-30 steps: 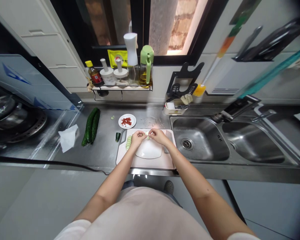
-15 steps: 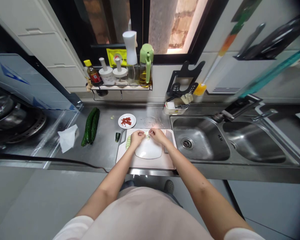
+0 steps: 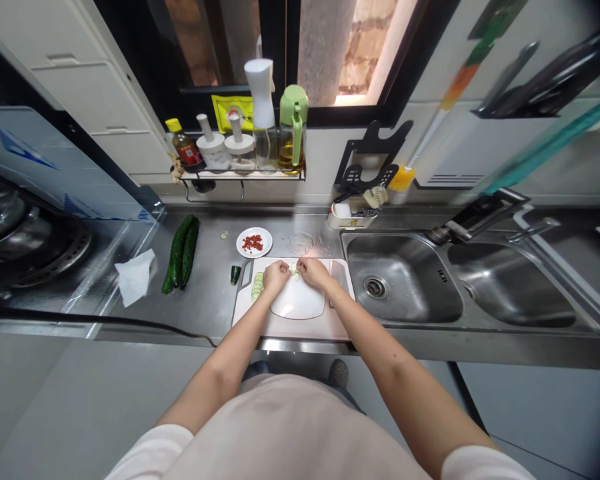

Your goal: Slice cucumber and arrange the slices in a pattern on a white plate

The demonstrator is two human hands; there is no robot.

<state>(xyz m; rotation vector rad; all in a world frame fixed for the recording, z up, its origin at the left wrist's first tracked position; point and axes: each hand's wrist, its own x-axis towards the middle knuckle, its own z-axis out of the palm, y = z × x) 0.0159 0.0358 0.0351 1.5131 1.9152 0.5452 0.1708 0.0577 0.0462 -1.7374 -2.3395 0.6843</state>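
Note:
A pale cutting board (image 3: pixel 290 325) lies on the steel counter with a white plate (image 3: pixel 299 303) on it. My left hand (image 3: pixel 276 275) and my right hand (image 3: pixel 313 271) meet at the plate's far edge, fingers pinched on small pale cucumber slices (image 3: pixel 294 269) between them. A row of cut cucumber slices (image 3: pixel 257 287) lies on the board just left of my left hand. A cucumber end piece (image 3: pixel 235 274) sits off the board's left corner.
Two whole cucumbers (image 3: pixel 181 252) lie to the left by a crumpled tissue (image 3: pixel 135 276). A small dish of chopped red chili (image 3: pixel 254 242) sits behind the board. A double sink (image 3: pixel 405 280) is on the right; a stove (image 3: pixel 25 240) on the left; a condiment rack (image 3: pixel 240 143) under the window.
Both hands stay at the plate's far edge, fingers working slightly closer together. The view has shifted a little; nothing else moved.

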